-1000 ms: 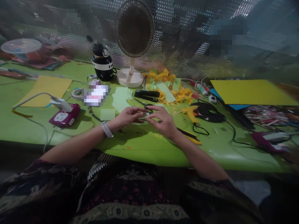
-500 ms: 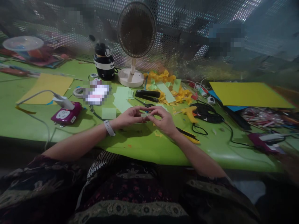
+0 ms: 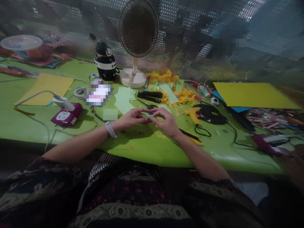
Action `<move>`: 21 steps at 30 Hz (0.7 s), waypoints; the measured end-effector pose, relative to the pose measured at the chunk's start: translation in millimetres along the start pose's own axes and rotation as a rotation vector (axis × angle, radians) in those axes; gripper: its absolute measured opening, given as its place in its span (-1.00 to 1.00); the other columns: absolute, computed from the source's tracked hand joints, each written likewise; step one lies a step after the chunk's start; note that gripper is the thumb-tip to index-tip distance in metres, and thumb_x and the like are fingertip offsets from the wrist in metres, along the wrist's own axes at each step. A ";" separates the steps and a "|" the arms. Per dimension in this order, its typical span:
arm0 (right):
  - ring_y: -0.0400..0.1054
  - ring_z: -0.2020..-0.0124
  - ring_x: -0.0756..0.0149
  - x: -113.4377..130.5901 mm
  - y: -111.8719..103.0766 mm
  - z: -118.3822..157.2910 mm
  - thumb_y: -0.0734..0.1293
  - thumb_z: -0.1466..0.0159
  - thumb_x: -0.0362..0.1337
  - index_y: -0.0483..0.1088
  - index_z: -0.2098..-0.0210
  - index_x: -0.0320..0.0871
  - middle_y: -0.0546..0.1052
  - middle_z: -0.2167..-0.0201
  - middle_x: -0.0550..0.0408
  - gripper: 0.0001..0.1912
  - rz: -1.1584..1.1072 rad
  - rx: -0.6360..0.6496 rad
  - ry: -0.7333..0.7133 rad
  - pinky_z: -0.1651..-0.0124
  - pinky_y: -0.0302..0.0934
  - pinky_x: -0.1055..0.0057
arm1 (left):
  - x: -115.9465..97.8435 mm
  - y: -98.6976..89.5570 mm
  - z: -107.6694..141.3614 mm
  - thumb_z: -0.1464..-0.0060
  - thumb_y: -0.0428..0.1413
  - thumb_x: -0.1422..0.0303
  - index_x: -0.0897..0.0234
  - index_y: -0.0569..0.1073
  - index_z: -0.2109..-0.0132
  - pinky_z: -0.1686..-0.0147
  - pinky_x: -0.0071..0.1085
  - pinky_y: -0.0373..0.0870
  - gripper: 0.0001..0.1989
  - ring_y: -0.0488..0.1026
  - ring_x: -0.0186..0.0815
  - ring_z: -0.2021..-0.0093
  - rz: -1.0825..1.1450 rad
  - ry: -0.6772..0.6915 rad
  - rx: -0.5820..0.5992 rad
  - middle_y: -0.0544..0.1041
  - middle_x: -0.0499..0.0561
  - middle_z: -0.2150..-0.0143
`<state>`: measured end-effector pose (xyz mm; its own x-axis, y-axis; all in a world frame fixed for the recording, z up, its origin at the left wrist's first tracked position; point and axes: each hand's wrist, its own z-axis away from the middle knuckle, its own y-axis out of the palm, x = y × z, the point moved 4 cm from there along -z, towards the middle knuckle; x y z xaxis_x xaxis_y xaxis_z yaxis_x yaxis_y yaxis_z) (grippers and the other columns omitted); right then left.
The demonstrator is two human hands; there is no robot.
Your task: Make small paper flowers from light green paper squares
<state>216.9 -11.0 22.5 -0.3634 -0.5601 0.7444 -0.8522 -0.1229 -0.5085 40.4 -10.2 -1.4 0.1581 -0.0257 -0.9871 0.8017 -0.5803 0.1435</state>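
Between my fingertips is a small pale green paper piece (image 3: 146,117), above the green table (image 3: 142,152). My left hand (image 3: 131,117) pinches its left end, and my right hand (image 3: 165,120) pinches the right end. Just behind the hands lie dark scissors (image 3: 148,106), partly hidden by my fingers. Light green paper sheets (image 3: 123,98) and a small green sheet (image 3: 110,114) are to the left. A black stapler (image 3: 150,96) rests behind the scissors.
Yellow paper petals (image 3: 187,95) are piled at the back. A yellow glue gun (image 3: 194,115) and a yellow cutter (image 3: 193,139) lie right. The fan (image 3: 133,79), black bottle (image 3: 105,65) and purple power socket (image 3: 67,115) stand around.
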 end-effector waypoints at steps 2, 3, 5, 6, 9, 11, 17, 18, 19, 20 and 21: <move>0.47 0.01 0.13 0.1 0.0 0.0 0.46 -0.25 -0.18 0.46 0.39 -0.09 0.58 0.09 -0.05 -0.84 0.001 -0.001 0.000 -0.07 0.40 0.06 | 0.6 0.1 0.1 -0.10 0.33 0.34 0.44 0.43 -0.21 -0.05 -0.25 0.51 -0.43 0.64 -0.29 0.14 0.000 -0.007 0.000 0.68 0.15 0.17; 0.47 0.02 0.13 0.2 0.0 0.0 0.45 -0.25 -0.17 0.46 0.39 -0.09 0.58 0.10 -0.06 -0.84 0.000 0.000 0.001 -0.06 0.40 0.06 | 0.9 0.1 0.2 -0.10 0.34 0.33 0.44 0.43 -0.21 -0.05 -0.24 0.51 -0.43 0.64 -0.28 0.15 0.000 -0.006 0.002 0.68 0.15 0.18; 0.47 0.02 0.12 0.2 0.0 0.0 0.46 -0.25 -0.15 0.47 0.39 -0.10 0.57 0.10 -0.06 -0.82 -0.006 0.001 0.008 -0.06 0.40 0.06 | 1.3 -0.3 0.1 -0.10 0.34 0.31 0.43 0.44 -0.20 -0.05 -0.23 0.52 -0.43 0.64 -0.27 0.15 0.000 0.002 0.006 0.68 0.14 0.19; 0.47 0.02 0.12 0.1 0.0 -0.1 0.46 -0.25 -0.13 0.47 0.39 -0.10 0.57 0.09 -0.06 -0.81 -0.010 0.002 0.011 -0.06 0.41 0.05 | 1.5 -0.5 0.0 -0.10 0.34 0.31 0.42 0.44 -0.20 -0.05 -0.22 0.52 -0.44 0.64 -0.27 0.14 0.002 0.006 0.009 0.68 0.15 0.19; 0.47 0.04 0.11 0.2 0.4 -0.4 0.46 -0.25 -0.09 0.46 0.40 -0.09 0.56 0.10 -0.06 -0.77 -0.023 0.003 0.011 -0.05 0.41 0.04 | 2.2 -0.8 0.0 -0.10 0.34 0.32 0.42 0.44 -0.20 -0.07 -0.23 0.51 -0.44 0.64 -0.27 0.13 0.000 0.004 0.010 0.68 0.16 0.16; 0.47 0.05 0.12 0.7 0.8 -0.7 0.46 -0.25 -0.06 0.45 0.41 -0.09 0.56 0.12 -0.05 -0.75 -0.028 0.000 0.008 -0.05 0.41 0.04 | 2.2 -0.6 0.1 -0.11 0.33 0.33 0.42 0.44 -0.21 -0.07 -0.23 0.51 -0.45 0.64 -0.28 0.13 -0.006 0.004 0.007 0.68 0.17 0.16; 0.47 0.21 0.24 -1.9 -1.9 -1.9 0.50 -0.16 0.08 0.38 0.30 -0.09 0.54 0.16 0.00 -0.60 -0.141 -0.027 0.153 0.07 0.42 0.19 | 0.7 -0.3 0.5 -0.14 0.29 0.40 0.42 0.37 -0.27 -0.09 -0.21 0.50 -0.42 0.64 -0.25 0.08 -0.002 0.013 0.007 0.68 0.18 0.13; 0.45 0.26 0.26 -2.9 -3.3 -2.0 0.48 -0.16 0.12 0.36 0.30 -0.09 0.53 0.22 0.03 -0.56 -0.153 -0.036 0.188 0.14 0.41 0.23 | 0.2 -0.8 0.5 -0.14 0.28 0.41 0.41 0.35 -0.29 -0.08 -0.22 0.51 -0.40 0.64 -0.26 0.09 -0.014 0.015 0.000 0.68 0.17 0.14; 0.42 0.31 0.29 -3.8 -4.7 -2.2 0.46 -0.17 0.16 0.34 0.30 -0.09 0.51 0.29 0.07 -0.54 -0.149 -0.041 0.214 0.20 0.38 0.27 | -0.2 -1.4 0.5 -0.14 0.28 0.43 0.41 0.34 -0.30 -0.07 -0.23 0.51 -0.39 0.64 -0.26 0.11 -0.030 0.016 -0.008 0.68 0.16 0.15; 0.39 0.36 0.31 -4.3 -5.5 -2.3 0.42 -0.20 0.20 0.33 0.32 -0.09 0.48 0.36 0.10 -0.52 -0.133 -0.035 0.231 0.26 0.34 0.30 | -0.7 -1.9 0.6 -0.15 0.27 0.44 0.40 0.33 -0.31 -0.05 -0.25 0.51 -0.39 0.64 -0.27 0.13 -0.045 0.017 -0.015 0.68 0.15 0.16; 0.35 0.39 0.32 -4.6 -5.6 -2.4 0.37 -0.23 0.23 0.32 0.33 -0.09 0.45 0.41 0.12 -0.50 -0.109 -0.016 0.241 0.31 0.29 0.32 | -1.2 -2.1 0.7 -0.15 0.27 0.44 0.40 0.33 -0.31 -0.03 -0.26 0.52 -0.39 0.64 -0.28 0.14 -0.056 0.018 -0.018 0.67 0.14 0.17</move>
<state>222.4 -5.8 23.0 -0.3467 -0.3323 0.8771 -0.8965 -0.1577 -0.4141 38.1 -9.5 -0.6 0.1223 0.0211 -0.9923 0.8198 -0.5657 0.0890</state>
